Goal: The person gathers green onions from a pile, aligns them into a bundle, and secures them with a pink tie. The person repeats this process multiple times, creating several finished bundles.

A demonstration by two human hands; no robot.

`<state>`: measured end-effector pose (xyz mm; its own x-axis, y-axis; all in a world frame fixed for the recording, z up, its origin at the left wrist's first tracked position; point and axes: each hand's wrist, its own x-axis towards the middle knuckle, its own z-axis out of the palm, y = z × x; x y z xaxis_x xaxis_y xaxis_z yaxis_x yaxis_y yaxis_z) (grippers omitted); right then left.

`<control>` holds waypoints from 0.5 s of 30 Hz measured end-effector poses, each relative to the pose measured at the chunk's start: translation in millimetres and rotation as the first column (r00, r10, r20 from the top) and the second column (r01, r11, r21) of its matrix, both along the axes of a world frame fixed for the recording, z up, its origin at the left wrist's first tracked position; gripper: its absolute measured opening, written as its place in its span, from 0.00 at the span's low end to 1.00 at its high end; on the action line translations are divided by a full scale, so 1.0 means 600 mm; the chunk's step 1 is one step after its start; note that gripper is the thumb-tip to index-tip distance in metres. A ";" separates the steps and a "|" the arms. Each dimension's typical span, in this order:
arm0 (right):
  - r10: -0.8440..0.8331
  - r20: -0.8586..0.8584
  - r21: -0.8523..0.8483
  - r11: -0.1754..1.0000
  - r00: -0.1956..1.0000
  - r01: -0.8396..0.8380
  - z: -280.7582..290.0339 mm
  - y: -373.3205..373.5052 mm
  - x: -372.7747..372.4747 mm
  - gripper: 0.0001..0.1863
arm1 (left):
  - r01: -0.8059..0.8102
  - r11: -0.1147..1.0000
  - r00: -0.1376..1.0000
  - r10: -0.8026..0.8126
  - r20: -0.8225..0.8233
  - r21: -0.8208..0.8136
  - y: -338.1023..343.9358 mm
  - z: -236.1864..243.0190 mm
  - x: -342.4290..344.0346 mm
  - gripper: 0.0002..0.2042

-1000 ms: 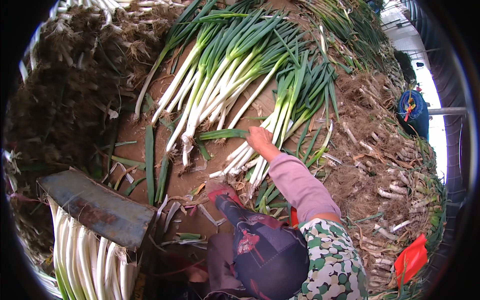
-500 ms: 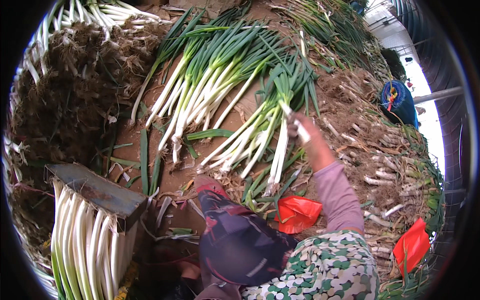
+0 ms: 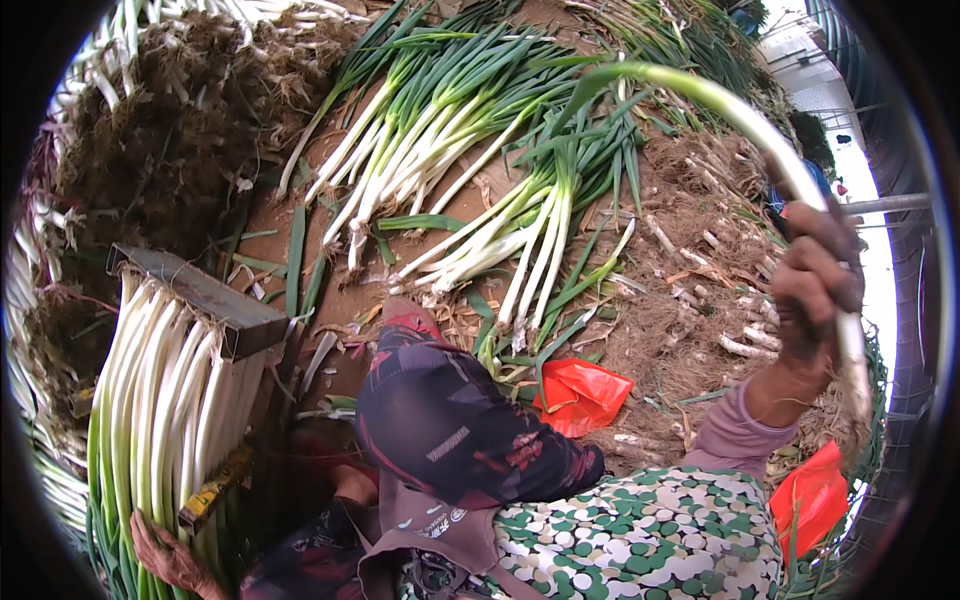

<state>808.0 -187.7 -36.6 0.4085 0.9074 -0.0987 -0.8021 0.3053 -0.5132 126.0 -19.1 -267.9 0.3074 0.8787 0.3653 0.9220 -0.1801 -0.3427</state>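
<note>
My right hand point(image 3: 815, 285) is raised at the right, fingers wrapped around a single leek point(image 3: 715, 95), whose white end hangs down below my fist and whose green top arches toward the middle. My left hand point(image 3: 170, 555) grips the side of an upright bundle of leeks point(image 3: 150, 390) at the lower left. That bundle stands in a rusty metal frame point(image 3: 205, 300) with a yellow bar point(image 3: 215, 490) across it. On the ground ahead lies a small loose group of leeks point(image 3: 530, 250), beside a larger heap point(image 3: 410, 140) of leeks with white stems and green leaves.
Stacked leeks with earthy roots point(image 3: 170, 100) bank up at the left, more roots and stems point(image 3: 680, 270) at the right. Red plastic bags point(image 3: 585, 395) point(image 3: 805, 495) lie at the right. My patterned leg point(image 3: 430, 420) is in the middle. A ribbed wall point(image 3: 900, 300) curves along the far right.
My right hand has moved from the small group of leeks up and rightward, taking one leek. My left hand has come into view on the upright bundle. The view has shifted.
</note>
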 end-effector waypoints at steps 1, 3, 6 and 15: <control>0.006 0.056 0.011 1.000 0.998 -0.007 0.016 -0.001 0.007 0.31 | 0.008 1.000 1.000 -0.008 -0.014 0.001 -0.003 0.011 0.007 0.17; -0.005 0.109 0.054 0.999 0.994 -0.001 0.033 0.007 0.012 0.30 | 0.007 1.000 1.000 -0.007 -0.007 0.002 -0.003 0.011 0.015 0.17; -0.054 0.340 0.051 0.998 0.939 0.039 -0.035 0.034 0.089 0.32 | -0.018 1.000 1.000 0.018 0.014 0.002 0.001 0.009 0.030 0.17; -0.073 0.489 -0.794 0.376 0.869 0.478 -0.901 0.188 0.089 0.08 | 0.030 0.999 1.000 -0.030 -0.005 -0.045 0.013 0.003 -0.001 0.18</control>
<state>861.2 -75.0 -577.3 0.8011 0.2204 -0.5565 -0.4870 -0.3006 -0.8200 125.3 -11.4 -266.0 0.3359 0.8844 0.3241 0.9142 -0.2232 -0.3384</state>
